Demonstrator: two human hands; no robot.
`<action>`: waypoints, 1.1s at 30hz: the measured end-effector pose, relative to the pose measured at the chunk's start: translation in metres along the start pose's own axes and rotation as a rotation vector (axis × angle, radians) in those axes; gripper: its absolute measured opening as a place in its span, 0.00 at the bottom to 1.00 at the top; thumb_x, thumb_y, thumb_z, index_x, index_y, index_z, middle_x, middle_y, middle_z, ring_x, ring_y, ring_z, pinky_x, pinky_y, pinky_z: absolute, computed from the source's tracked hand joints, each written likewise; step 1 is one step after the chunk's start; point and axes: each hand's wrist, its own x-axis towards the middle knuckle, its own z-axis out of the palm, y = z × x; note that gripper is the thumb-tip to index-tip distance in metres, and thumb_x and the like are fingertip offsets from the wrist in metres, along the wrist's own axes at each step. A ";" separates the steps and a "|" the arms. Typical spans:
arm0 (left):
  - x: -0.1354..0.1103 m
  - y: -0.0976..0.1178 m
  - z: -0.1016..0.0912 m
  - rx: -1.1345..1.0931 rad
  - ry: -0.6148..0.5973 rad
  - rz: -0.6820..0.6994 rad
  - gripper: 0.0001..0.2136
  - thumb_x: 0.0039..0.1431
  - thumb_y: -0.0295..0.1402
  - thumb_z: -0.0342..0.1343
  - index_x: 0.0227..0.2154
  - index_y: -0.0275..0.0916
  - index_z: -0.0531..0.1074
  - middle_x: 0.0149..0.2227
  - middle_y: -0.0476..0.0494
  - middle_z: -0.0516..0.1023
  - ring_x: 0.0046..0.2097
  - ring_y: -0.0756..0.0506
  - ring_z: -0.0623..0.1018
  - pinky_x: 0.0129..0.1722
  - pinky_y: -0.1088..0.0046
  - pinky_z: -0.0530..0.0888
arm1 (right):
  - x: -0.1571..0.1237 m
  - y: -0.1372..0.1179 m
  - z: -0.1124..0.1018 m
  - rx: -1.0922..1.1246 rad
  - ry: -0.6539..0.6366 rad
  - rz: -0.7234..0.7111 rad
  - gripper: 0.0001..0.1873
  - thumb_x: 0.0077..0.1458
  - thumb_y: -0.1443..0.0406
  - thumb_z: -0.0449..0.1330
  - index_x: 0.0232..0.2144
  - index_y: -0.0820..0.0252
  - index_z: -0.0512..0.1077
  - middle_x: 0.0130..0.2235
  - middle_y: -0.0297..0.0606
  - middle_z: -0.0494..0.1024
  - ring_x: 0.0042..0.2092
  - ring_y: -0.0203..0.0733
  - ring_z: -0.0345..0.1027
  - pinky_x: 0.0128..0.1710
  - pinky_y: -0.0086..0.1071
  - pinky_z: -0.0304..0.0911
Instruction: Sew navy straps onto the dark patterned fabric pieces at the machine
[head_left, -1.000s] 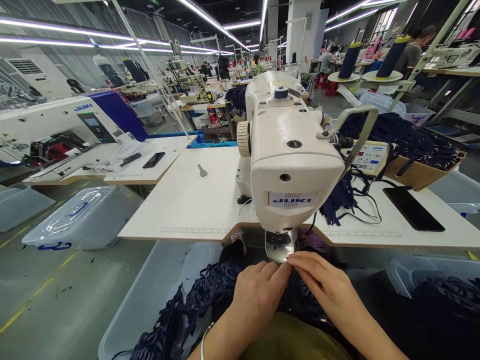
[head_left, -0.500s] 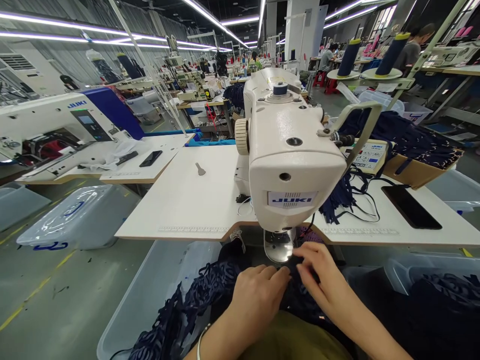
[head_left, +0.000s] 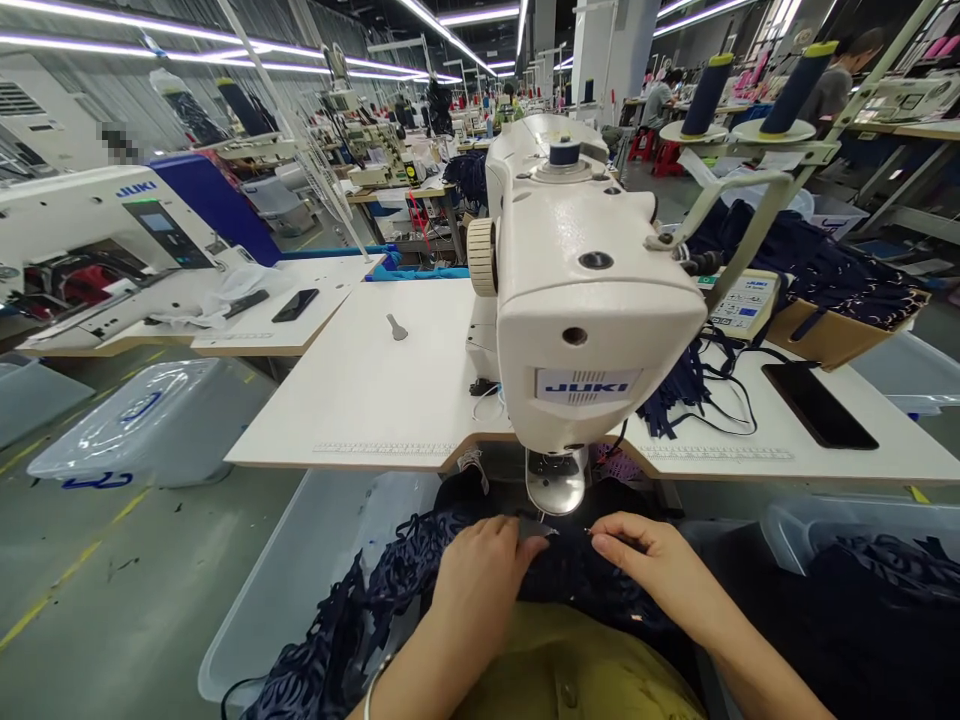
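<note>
A white JUKI sewing machine (head_left: 600,320) stands straight ahead, its shiny metal guard (head_left: 555,484) low at the front. Just left of and below that guard, my left hand (head_left: 484,575) is closed over dark navy fabric (head_left: 562,575), with the thumb pressed inward. My right hand (head_left: 652,560) is to the right of the guard, thumb and forefinger pinched together. Something tiny shows at those fingertips, too small to name. Dark navy strips (head_left: 405,570) trail from beside my left hand down to the lower left.
A clear plastic bin (head_left: 255,590) sits under the white table (head_left: 360,390). A flat metal piece (head_left: 396,327) lies on the tabletop. On the right are a black phone (head_left: 819,405), a control box (head_left: 742,300) and a cardboard box (head_left: 814,335) of navy fabric.
My hands have moved apart, the left one shifting left. My right fingers, earlier spread beside the metal guard, are now lower and pinched. The whole view has shifted slightly.
</note>
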 end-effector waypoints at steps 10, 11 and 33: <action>0.006 0.004 0.039 -0.925 -0.101 -0.102 0.10 0.59 0.39 0.55 0.33 0.36 0.72 0.33 0.45 0.76 0.35 0.47 0.73 0.36 0.73 0.69 | 0.001 0.011 0.028 0.408 0.030 0.041 0.14 0.53 0.52 0.64 0.33 0.55 0.79 0.36 0.35 0.74 0.37 0.39 0.62 0.34 0.28 0.59; 0.005 0.004 0.037 -0.908 -0.086 -0.107 0.09 0.58 0.38 0.56 0.33 0.37 0.73 0.33 0.46 0.75 0.35 0.47 0.73 0.36 0.73 0.68 | 0.001 0.011 0.026 0.370 0.022 0.034 0.14 0.53 0.52 0.63 0.33 0.56 0.79 0.35 0.35 0.74 0.37 0.39 0.63 0.35 0.29 0.59; 0.002 0.020 0.028 -0.444 0.067 0.088 0.05 0.62 0.27 0.52 0.38 0.39 0.71 0.35 0.46 0.73 0.35 0.46 0.75 0.35 0.72 0.70 | -0.001 0.013 0.031 0.301 0.240 -0.269 0.01 0.52 0.64 0.65 0.30 0.53 0.76 0.33 0.32 0.76 0.36 0.38 0.70 0.37 0.26 0.66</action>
